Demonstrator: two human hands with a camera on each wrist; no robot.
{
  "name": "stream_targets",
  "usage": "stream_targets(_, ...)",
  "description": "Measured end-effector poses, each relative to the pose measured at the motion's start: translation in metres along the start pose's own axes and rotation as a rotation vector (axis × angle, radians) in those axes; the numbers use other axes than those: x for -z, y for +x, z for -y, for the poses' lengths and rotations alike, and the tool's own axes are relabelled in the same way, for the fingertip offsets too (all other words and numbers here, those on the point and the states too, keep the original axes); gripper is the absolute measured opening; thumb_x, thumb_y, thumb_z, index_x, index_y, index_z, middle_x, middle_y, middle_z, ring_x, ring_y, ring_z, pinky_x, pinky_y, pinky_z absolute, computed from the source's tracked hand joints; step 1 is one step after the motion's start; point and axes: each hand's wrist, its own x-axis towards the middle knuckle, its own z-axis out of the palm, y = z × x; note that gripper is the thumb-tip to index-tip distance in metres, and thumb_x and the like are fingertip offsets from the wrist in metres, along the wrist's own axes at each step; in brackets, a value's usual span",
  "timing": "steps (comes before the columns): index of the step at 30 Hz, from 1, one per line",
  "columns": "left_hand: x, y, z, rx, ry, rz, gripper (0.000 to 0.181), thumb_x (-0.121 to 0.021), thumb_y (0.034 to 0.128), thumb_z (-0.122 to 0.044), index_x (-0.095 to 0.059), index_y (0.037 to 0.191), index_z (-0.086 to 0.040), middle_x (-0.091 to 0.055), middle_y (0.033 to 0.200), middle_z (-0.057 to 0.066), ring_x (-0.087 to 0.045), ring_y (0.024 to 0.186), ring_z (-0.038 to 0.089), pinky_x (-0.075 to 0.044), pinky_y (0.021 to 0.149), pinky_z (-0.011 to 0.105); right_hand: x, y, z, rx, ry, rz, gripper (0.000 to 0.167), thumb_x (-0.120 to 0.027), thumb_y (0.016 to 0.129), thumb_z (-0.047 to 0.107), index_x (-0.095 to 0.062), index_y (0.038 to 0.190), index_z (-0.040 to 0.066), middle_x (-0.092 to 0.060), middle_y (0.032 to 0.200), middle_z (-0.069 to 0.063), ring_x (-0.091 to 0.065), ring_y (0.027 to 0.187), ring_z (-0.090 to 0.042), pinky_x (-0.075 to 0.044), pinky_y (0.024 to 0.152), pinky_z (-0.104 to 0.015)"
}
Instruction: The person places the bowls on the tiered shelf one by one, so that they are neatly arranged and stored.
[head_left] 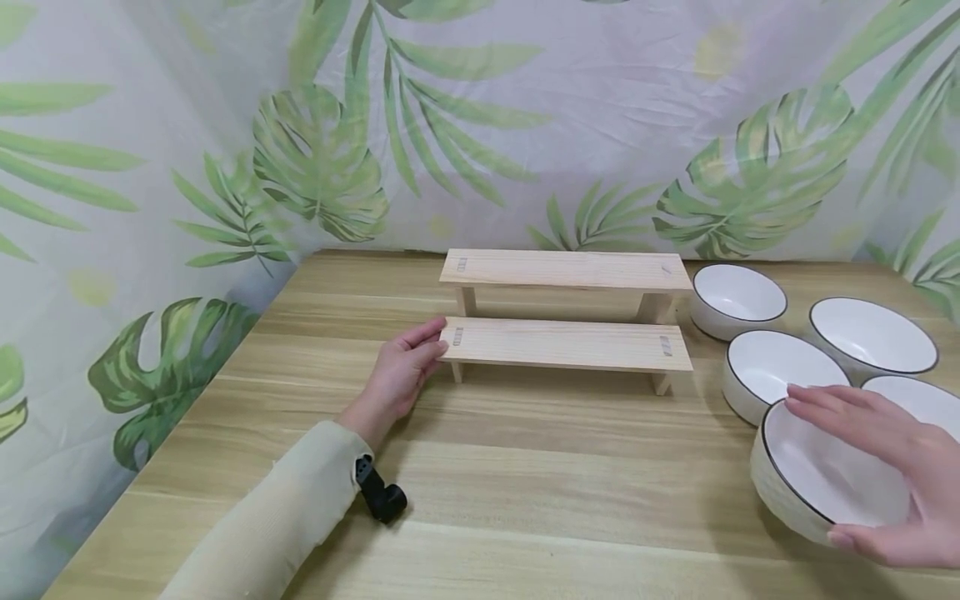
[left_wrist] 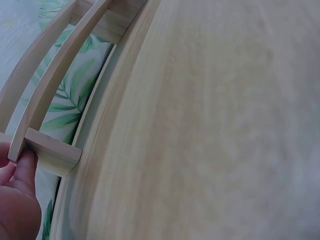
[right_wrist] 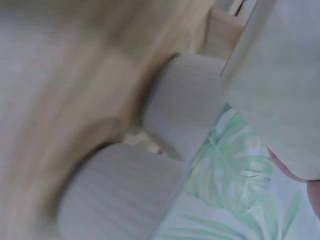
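My left hand (head_left: 399,372) pinches the left end of the lower wooden riser (head_left: 562,343), thumb on top and fingers at its edge; the left wrist view also shows these fingers (left_wrist: 22,187) at the board's end. Behind it stands a taller wooden riser (head_left: 562,269). On the right, my right hand (head_left: 900,467) grips a white bowl (head_left: 787,487) with a dark rim, thumb at the near side and fingers over the far side. The bowl is tilted, its wall (right_wrist: 280,90) large in the right wrist view, where most of the hand is hidden.
Several more white bowls stand at the right: one (head_left: 738,292) beside the taller riser, one (head_left: 873,337) farther right, one (head_left: 780,367) nearer, and one (head_left: 918,400) partly behind my right hand. A leaf-patterned cloth (head_left: 480,125) hangs behind the wooden table (head_left: 525,492).
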Motion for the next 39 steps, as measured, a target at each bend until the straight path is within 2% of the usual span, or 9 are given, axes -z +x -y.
stream_targets(4,0.000,0.000,0.001,-0.001,-0.005,0.000,0.049,-0.052,0.0889,0.003,-0.044,0.136,-0.005,-0.040,0.144,0.007,-0.054,0.097,-0.002,-0.048,0.072,0.014,0.005,0.014,0.001,0.035,0.019,-0.001,0.097,-0.085,0.046,0.045,-0.055,0.122,-0.008,-0.052,0.134,-0.006,-0.035,0.126,-0.011,-0.024,0.099,-0.009)
stream_targets(11,0.000,0.001,0.005,-0.019,-0.017,-0.003,0.049,-0.053,0.0883,0.004,-0.044,0.136,-0.003,-0.041,0.143,0.008,-0.056,0.091,-0.002,-0.049,0.069,0.013,0.013,0.037,0.001,0.068,0.027,0.024,0.099,-0.087,0.042,0.040,-0.055,0.123,-0.005,-0.048,0.138,0.004,-0.035,0.128,-0.009,-0.021,0.104,-0.011)
stream_targets(15,0.000,0.003,0.007,-0.031,-0.014,-0.006,0.048,-0.053,0.0884,0.004,-0.045,0.135,-0.002,-0.042,0.143,0.008,-0.054,0.097,0.000,-0.048,0.070,0.013,0.018,0.050,0.002,0.075,0.023,0.051,0.098,-0.088,0.043,0.038,-0.054,0.124,-0.005,-0.048,0.138,0.005,-0.034,0.129,-0.007,-0.019,0.105,-0.013)
stream_targets(21,0.000,0.003,0.008,-0.039,-0.015,-0.003,0.047,-0.052,0.0888,0.004,-0.044,0.135,-0.002,-0.041,0.143,0.008,-0.047,0.118,0.013,-0.049,0.072,0.013,0.022,0.071,0.004,0.038,-0.047,0.094,0.099,-0.089,0.040,0.031,-0.053,0.128,0.002,-0.046,0.136,0.016,-0.033,0.126,-0.001,-0.022,0.099,-0.008)
stream_targets(24,-0.001,0.003,0.008,-0.038,-0.020,0.001,0.048,-0.051,0.0889,0.004,-0.044,0.136,-0.002,-0.040,0.144,0.009,-0.044,0.123,0.018,-0.049,0.073,0.013,0.022,0.082,0.003,0.067,-0.043,0.088,0.097,-0.088,0.044,0.034,-0.053,0.130,0.007,-0.046,0.136,0.016,-0.033,0.127,0.001,-0.022,0.099,-0.007)
stream_targets(28,-0.001,0.001,0.006,-0.034,-0.031,-0.004,0.048,-0.052,0.0889,0.004,-0.044,0.136,-0.002,-0.040,0.144,0.008,-0.042,0.125,0.017,-0.049,0.073,0.013,0.022,0.099,0.002,0.090,-0.026,0.092,0.095,-0.088,0.046,0.033,-0.053,0.132,0.011,-0.047,0.136,0.017,-0.033,0.128,0.001,-0.023,0.099,-0.006)
stream_targets(33,0.000,0.001,0.005,-0.030,-0.026,-0.007,0.048,-0.053,0.0889,0.003,-0.045,0.136,-0.004,-0.040,0.144,0.007,-0.044,0.123,0.017,-0.049,0.073,0.013,0.022,0.119,0.003,0.123,-0.039,0.104,0.094,-0.088,0.046,0.030,-0.053,0.132,0.011,-0.045,0.137,0.018,-0.033,0.126,0.003,-0.024,0.098,-0.006)
stream_targets(39,0.000,0.001,0.005,-0.034,-0.019,-0.004,0.048,-0.053,0.0892,0.002,-0.045,0.136,-0.004,-0.040,0.144,0.006,-0.044,0.122,0.017,-0.049,0.074,0.014,0.018,0.142,0.003,0.088,-0.056,0.107,0.094,-0.088,0.044,0.028,-0.054,0.131,0.017,-0.048,0.133,0.017,-0.036,0.123,0.001,-0.026,0.093,-0.007)
